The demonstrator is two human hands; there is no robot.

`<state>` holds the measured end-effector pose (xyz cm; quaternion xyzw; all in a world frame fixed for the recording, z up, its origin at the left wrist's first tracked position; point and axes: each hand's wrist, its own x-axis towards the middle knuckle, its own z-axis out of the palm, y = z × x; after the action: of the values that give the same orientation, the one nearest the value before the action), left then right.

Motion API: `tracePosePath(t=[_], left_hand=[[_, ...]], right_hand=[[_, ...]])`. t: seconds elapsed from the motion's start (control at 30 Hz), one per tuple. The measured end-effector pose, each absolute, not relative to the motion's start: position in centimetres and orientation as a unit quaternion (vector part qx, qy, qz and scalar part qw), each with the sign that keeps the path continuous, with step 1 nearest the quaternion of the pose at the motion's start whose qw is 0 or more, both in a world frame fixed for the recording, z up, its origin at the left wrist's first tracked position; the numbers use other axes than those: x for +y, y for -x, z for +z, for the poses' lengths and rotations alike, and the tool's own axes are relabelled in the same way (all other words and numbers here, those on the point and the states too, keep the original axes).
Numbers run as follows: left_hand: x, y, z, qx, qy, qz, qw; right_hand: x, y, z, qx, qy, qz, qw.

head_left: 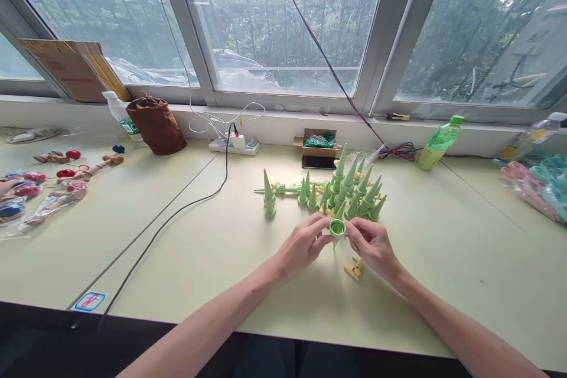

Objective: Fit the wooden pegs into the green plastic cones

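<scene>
Between my two hands is a green plastic piece with a round hollow cup (337,228) turned up toward me. My left hand (306,242) pinches the cup's left side between thumb and fingers. At the other side, the closed fingers of my right hand (371,243) touch the rim; whether they also hold something small is hidden. Just beyond my hands stands a cluster of green pointed cone pieces (348,183), with yellow bits among them. One cone piece (268,195) stands apart at the left. Several small yellow plastic parts (353,269) lie on the table below my right hand.
A black cable (177,209) crosses the table (212,283) from a power strip (234,146). Behind the cones are a small cardboard box (319,139) and a green bottle (440,143). A brown pouch (156,125) and wooden kendamas (88,171) are at left, pink and teal bundles (538,186) at right.
</scene>
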<state>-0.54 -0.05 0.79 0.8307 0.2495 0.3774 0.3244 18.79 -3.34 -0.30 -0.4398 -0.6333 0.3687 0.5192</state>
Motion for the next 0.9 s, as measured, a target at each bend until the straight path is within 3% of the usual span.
tracePosePath(t=[0.2,0.5,0.9], left_hand=[[0.3,0.3,0.6,0.311,-0.785,0.393,0.363],[0.6,0.3,1.3,0.278,-0.614,0.281,0.684],[0.5,0.9,1.5,0.258,-0.655,0.247,0.666]], right_hand=[[-3.3,-18.7,-0.5,-0.640,0.439,0.335,0.534],[-3.1,-19.1,-0.6,-0.666,0.424,0.282,0.545],[-3.1,-18.9,-0.7,-0.672,0.412,0.322,0.524]])
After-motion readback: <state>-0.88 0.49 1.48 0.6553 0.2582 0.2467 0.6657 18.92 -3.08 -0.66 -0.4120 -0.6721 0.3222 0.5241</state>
